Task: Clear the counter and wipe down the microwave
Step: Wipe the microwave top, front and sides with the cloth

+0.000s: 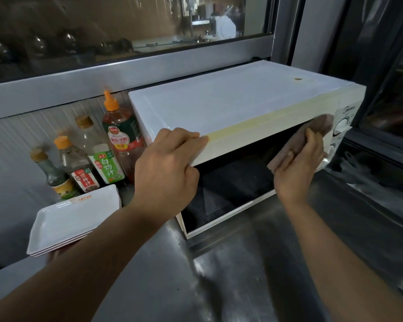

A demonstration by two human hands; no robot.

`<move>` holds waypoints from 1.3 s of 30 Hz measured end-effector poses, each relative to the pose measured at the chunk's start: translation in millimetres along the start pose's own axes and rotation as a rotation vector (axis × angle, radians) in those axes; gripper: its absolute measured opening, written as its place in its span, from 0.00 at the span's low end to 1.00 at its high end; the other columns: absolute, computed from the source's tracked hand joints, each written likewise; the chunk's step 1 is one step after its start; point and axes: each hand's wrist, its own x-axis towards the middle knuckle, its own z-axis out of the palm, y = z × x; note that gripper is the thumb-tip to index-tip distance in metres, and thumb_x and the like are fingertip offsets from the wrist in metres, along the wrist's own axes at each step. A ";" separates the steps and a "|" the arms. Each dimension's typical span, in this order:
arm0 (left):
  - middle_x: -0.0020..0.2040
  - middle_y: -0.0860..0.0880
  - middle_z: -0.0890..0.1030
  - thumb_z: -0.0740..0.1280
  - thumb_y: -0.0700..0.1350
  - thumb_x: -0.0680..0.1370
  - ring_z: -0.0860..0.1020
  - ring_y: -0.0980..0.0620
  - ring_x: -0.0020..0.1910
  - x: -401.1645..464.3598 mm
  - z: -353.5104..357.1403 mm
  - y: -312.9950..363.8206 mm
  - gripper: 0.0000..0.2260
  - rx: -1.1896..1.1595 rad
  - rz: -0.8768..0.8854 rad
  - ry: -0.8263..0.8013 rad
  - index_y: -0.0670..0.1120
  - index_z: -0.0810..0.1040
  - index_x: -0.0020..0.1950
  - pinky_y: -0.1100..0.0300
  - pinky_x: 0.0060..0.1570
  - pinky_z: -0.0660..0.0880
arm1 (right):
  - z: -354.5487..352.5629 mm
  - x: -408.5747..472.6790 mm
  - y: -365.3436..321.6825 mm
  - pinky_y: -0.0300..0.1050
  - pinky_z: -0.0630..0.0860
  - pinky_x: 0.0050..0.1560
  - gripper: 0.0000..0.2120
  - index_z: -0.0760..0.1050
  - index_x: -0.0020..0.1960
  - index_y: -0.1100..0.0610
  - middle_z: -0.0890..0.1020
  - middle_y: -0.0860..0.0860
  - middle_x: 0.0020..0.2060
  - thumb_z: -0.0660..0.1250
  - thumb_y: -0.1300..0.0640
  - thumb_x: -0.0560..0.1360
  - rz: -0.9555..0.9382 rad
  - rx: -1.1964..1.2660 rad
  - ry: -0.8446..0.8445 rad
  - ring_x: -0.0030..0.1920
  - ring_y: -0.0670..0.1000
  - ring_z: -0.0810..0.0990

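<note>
Right hand presses cloth flat on microwave front; its long axis runs 8-to-2 o'clock. Left hand clamps the top-left front edge, bracing.

You had one microwave at twelve o'clock and one cloth at two o'clock. At ten o'clock stood four sauce bottles, and at eight o'clock lay three stacked white trays. Two hands were in view.
</note>
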 end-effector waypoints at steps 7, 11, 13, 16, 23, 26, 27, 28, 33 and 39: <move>0.52 0.45 0.81 0.63 0.33 0.65 0.77 0.43 0.49 -1.7 7.4 -0.1 0.21 0.011 -0.009 0.068 0.42 0.81 0.56 0.52 0.31 0.75 | 14.0 -56.5 47.7 0.42 0.58 0.70 0.29 0.61 0.71 0.66 0.64 0.62 0.70 0.63 0.71 0.71 0.242 0.025 -0.094 0.71 0.58 0.63; 0.52 0.46 0.82 0.63 0.33 0.65 0.77 0.43 0.48 -0.8 8.2 -0.3 0.20 0.008 -0.002 0.087 0.42 0.82 0.55 0.53 0.30 0.74 | 12.6 -45.9 35.1 0.33 0.53 0.68 0.25 0.63 0.66 0.71 0.63 0.67 0.67 0.60 0.75 0.69 0.249 0.053 -0.073 0.70 0.64 0.62; 0.52 0.46 0.82 0.63 0.33 0.65 0.77 0.43 0.47 -1.4 6.5 -0.7 0.20 0.020 0.008 0.087 0.42 0.82 0.55 0.53 0.29 0.74 | 5.9 -40.5 17.7 0.38 0.56 0.68 0.24 0.64 0.65 0.70 0.65 0.66 0.66 0.62 0.74 0.70 0.251 0.083 -0.075 0.69 0.64 0.63; 0.52 0.45 0.82 0.63 0.33 0.66 0.78 0.42 0.48 -0.8 4.8 0.0 0.20 0.036 0.016 0.070 0.42 0.82 0.56 0.53 0.29 0.74 | -3.0 -32.9 -15.8 0.38 0.57 0.69 0.24 0.66 0.65 0.69 0.66 0.64 0.65 0.65 0.71 0.70 0.128 0.173 -0.043 0.69 0.60 0.65; 0.52 0.44 0.81 0.63 0.32 0.66 0.77 0.42 0.49 -2.7 9.2 -2.7 0.20 0.029 0.023 0.089 0.41 0.81 0.57 0.51 0.32 0.74 | 11.8 -47.2 -32.3 0.38 0.56 0.72 0.24 0.63 0.69 0.66 0.62 0.62 0.69 0.60 0.71 0.74 -0.014 0.266 0.039 0.71 0.56 0.61; 0.53 0.44 0.81 0.63 0.32 0.67 0.77 0.42 0.49 -2.8 11.4 -3.9 0.20 0.021 0.023 0.094 0.41 0.81 0.57 0.53 0.34 0.73 | 22.9 -76.0 -2.0 0.29 0.52 0.69 0.26 0.60 0.71 0.66 0.58 0.62 0.71 0.58 0.72 0.74 0.118 0.217 -0.039 0.72 0.58 0.59; 0.53 0.44 0.81 0.62 0.32 0.67 0.77 0.42 0.49 -3.4 11.4 -4.2 0.20 0.024 0.025 0.094 0.41 0.81 0.57 0.53 0.34 0.73 | 24.5 -85.5 7.6 0.25 0.51 0.68 0.27 0.58 0.72 0.66 0.56 0.62 0.71 0.58 0.72 0.74 0.184 0.199 -0.087 0.72 0.58 0.58; 0.53 0.44 0.81 0.63 0.32 0.67 0.77 0.42 0.49 -3.9 11.1 -4.6 0.20 0.029 0.027 0.093 0.41 0.81 0.57 0.53 0.34 0.73 | 25.5 -92.9 15.5 0.23 0.50 0.67 0.27 0.57 0.72 0.66 0.55 0.63 0.71 0.58 0.73 0.74 0.226 0.183 -0.129 0.72 0.59 0.58; 0.53 0.45 0.82 0.63 0.33 0.67 0.77 0.42 0.50 -3.2 9.7 -3.9 0.21 0.034 0.023 0.087 0.41 0.81 0.58 0.53 0.33 0.74 | 16.6 -83.0 15.2 0.30 0.53 0.67 0.27 0.58 0.70 0.67 0.57 0.62 0.69 0.60 0.72 0.73 0.328 0.156 -0.214 0.71 0.57 0.60; 0.53 0.45 0.81 0.62 0.32 0.67 0.78 0.42 0.50 -3.4 8.2 -4.2 0.21 0.035 0.031 0.070 0.41 0.80 0.58 0.52 0.32 0.74 | -0.3 -55.0 -55.0 0.24 0.56 0.65 0.23 0.66 0.64 0.70 0.66 0.64 0.63 0.65 0.73 0.69 0.076 0.277 -0.034 0.64 0.50 0.65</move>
